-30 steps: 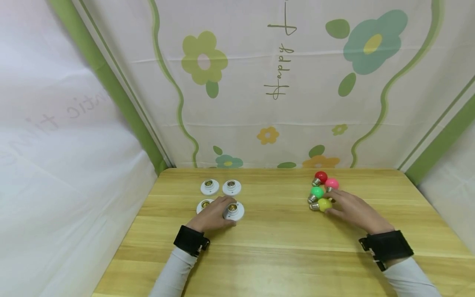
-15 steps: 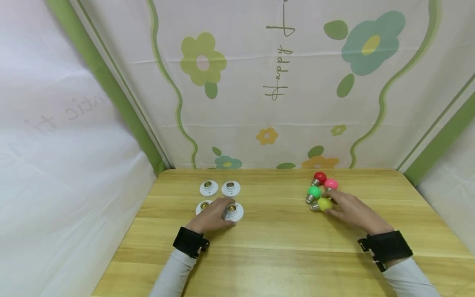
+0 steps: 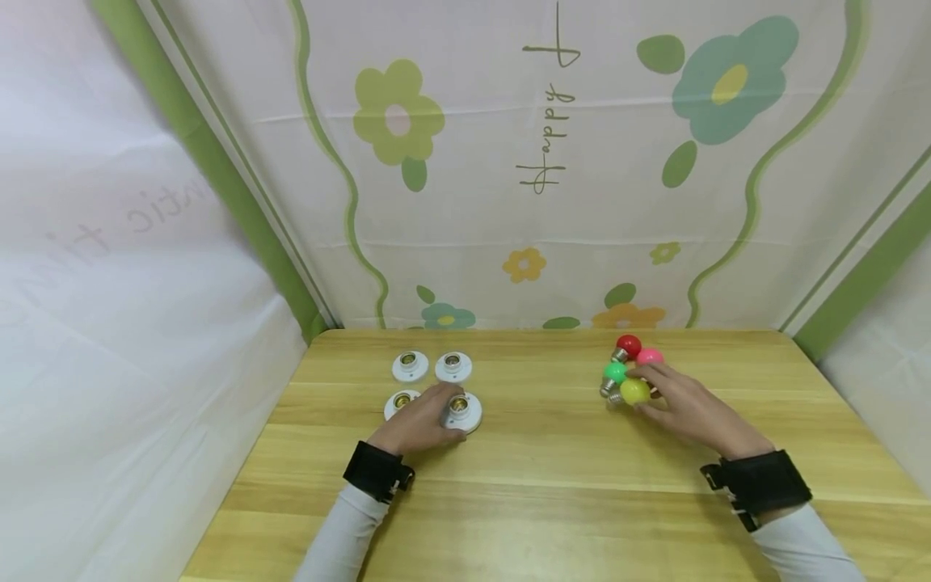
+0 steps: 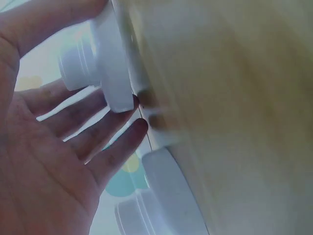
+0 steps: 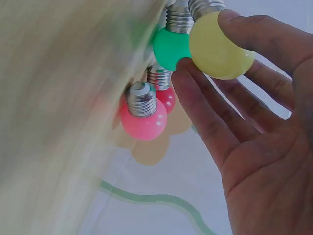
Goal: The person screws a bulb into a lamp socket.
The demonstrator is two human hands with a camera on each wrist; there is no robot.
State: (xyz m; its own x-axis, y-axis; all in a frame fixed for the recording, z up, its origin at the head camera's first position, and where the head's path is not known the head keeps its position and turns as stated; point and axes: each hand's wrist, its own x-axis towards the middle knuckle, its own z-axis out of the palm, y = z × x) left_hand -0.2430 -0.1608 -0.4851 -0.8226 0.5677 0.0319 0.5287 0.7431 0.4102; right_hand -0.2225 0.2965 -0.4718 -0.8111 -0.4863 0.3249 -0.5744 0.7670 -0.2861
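Observation:
My left hand grips the rim of a white round lamp holder at the front right of a group of such holders. In the left wrist view, thumb and fingers span the base of that lamp holder. My right hand pinches a yellow light bulb by its globe, between thumb and fingers. The right wrist view shows the yellow bulb overlapping a green bulb. Beyond them lie a pink bulb and a red bulb, the latter partly hidden.
Two lamp holders stand behind my left hand, a left one and a right one. Another lamp holder is partly covered by that hand. All rest on a wooden table; a flowered curtain hangs at its back edge.
The yellow bulb has risen slightly and turned in my right hand's pinch, its globe now tipped up. The left hand with its lamp holder has shifted very slightly right.

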